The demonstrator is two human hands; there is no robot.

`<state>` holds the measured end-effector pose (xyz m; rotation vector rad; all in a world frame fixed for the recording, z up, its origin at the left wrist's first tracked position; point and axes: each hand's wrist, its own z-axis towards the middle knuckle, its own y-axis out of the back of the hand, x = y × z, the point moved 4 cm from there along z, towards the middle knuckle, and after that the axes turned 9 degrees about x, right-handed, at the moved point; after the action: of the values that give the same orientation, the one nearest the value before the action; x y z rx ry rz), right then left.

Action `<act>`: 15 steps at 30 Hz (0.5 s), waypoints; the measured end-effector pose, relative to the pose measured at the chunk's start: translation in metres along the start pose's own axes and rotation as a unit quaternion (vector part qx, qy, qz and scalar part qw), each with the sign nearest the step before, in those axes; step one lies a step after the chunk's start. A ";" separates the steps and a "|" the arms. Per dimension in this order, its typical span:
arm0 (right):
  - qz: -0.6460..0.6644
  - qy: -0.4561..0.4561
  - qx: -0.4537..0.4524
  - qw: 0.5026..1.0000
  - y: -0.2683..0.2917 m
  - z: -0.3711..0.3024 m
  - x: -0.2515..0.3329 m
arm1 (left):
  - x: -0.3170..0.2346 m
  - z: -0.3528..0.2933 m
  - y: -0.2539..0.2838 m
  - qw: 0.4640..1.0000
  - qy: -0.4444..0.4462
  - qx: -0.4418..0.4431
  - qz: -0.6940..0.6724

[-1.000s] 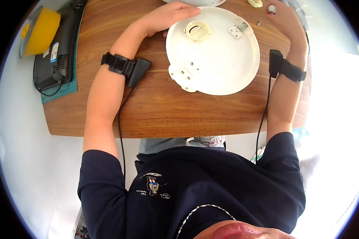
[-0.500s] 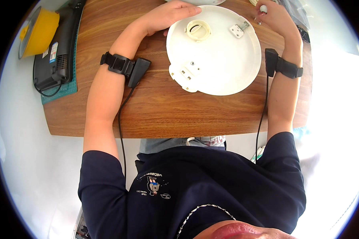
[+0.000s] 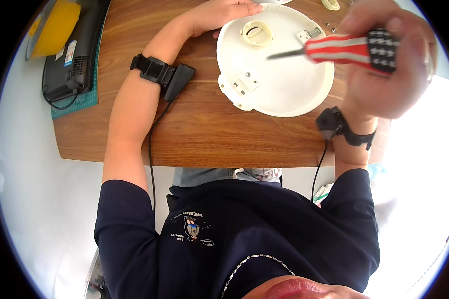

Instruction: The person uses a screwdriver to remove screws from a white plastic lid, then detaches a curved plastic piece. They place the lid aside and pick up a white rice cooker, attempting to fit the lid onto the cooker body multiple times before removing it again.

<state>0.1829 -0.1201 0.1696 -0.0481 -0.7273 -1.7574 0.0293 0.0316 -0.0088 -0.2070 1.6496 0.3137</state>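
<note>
The left hand clasped the round white cover beside it, seemingly for steadiness; the right hand gripped a screwdriver.

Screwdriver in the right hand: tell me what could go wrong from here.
The screwdriver points over the white round cover; a slip might scratch it or jab the left hand at its rim. The small metal pieces lying loose beside the cover could be knocked away by the right hand.
</note>
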 end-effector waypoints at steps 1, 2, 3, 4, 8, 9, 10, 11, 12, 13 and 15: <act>0.052 -0.049 -0.010 0.997 -0.010 -0.001 0.003 | 0.002 0.001 0.001 1.000 0.002 0.003 0.006; 0.106 -0.096 -0.025 0.989 -0.020 -0.002 0.006 | 0.003 -0.001 0.002 1.000 0.004 0.004 0.013; 0.130 -0.138 -0.032 0.981 -0.028 -0.005 0.004 | 0.005 -0.002 0.003 1.000 0.007 0.003 0.016; 0.130 -0.172 -0.027 0.976 -0.031 -0.009 0.004 | 0.004 -0.001 0.003 1.000 0.009 0.005 0.019; 0.123 -0.176 0.007 0.977 -0.041 -0.001 0.013 | 0.005 0.003 0.003 1.000 -0.005 0.008 0.026; 0.096 -0.154 0.018 0.983 -0.043 -0.003 0.010 | 0.005 0.005 0.003 1.000 -0.005 0.010 0.025; 0.099 -0.151 0.016 0.983 -0.046 -0.007 0.007 | 0.006 0.002 0.003 0.999 -0.006 0.002 0.033; 0.104 -0.148 0.013 0.983 -0.050 -0.010 0.004 | 0.006 -0.001 0.004 0.999 -0.007 -0.005 0.040; 0.134 -0.167 -0.004 0.977 -0.053 -0.016 0.000 | 0.007 -0.004 0.005 0.999 -0.007 -0.013 0.048; 0.146 -0.186 -0.011 0.971 -0.051 -0.016 0.001 | 0.007 0.000 0.004 0.999 -0.007 -0.007 0.040; 0.163 -0.219 -0.011 0.962 -0.046 -0.008 0.011 | 0.005 0.006 0.001 1.000 -0.007 0.004 0.024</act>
<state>0.1409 -0.1271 0.1473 -0.5565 -0.9569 -1.4470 0.0338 0.0349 -0.0144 -0.1595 1.6435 0.3452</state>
